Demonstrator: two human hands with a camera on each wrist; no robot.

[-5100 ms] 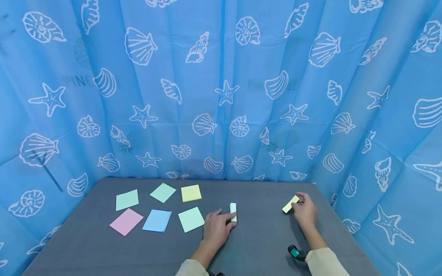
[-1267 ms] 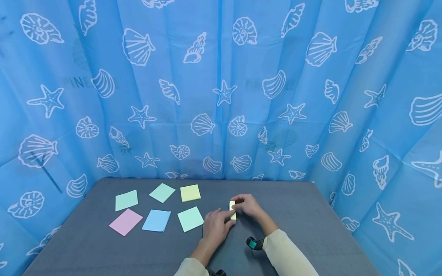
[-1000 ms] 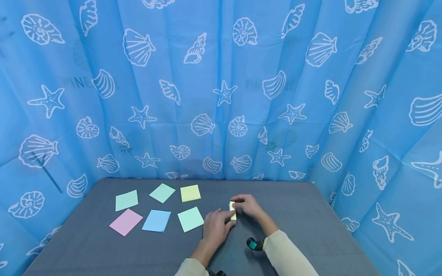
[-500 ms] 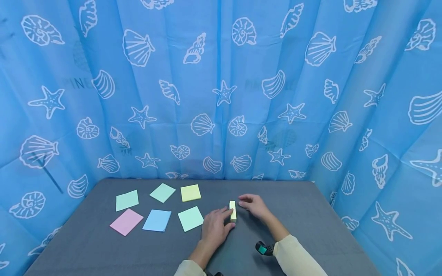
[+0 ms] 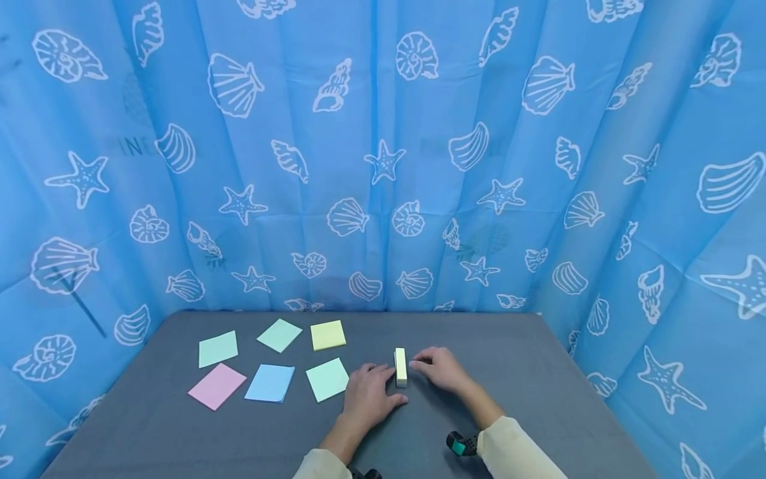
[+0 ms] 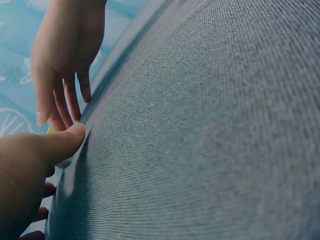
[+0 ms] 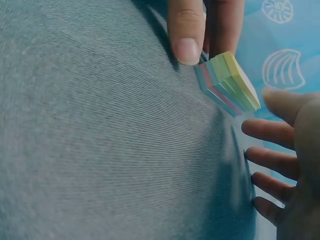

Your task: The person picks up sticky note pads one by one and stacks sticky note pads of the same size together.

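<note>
A small stack of narrow sticky note pads (image 5: 401, 368) stands on the grey table in the head view, yellow on top. The right wrist view shows the stack's side (image 7: 222, 82) with green, pink and blue layers beneath the yellow one. Just left of it is my left hand (image 5: 366, 396), fingers relaxed, fingertips near its left side and thumb in front. My right hand (image 5: 441, 368) hovers close on the right side, fingers loosely bent and holding nothing. In the left wrist view, my left thumb (image 6: 62, 145) mostly hides the stack.
Several square sticky notes lie left of my hands: pink (image 5: 217, 386), blue (image 5: 270, 383), yellow (image 5: 328, 335) and pale green (image 5: 327, 380) among them. A blue shell-print curtain (image 5: 383, 166) hangs behind the grey table (image 5: 479, 339).
My right hand brought a narrow yellow pad from the right, set it on the stack, let go and drew back slightly rightward. My left forefinger has come off the stack.
</note>
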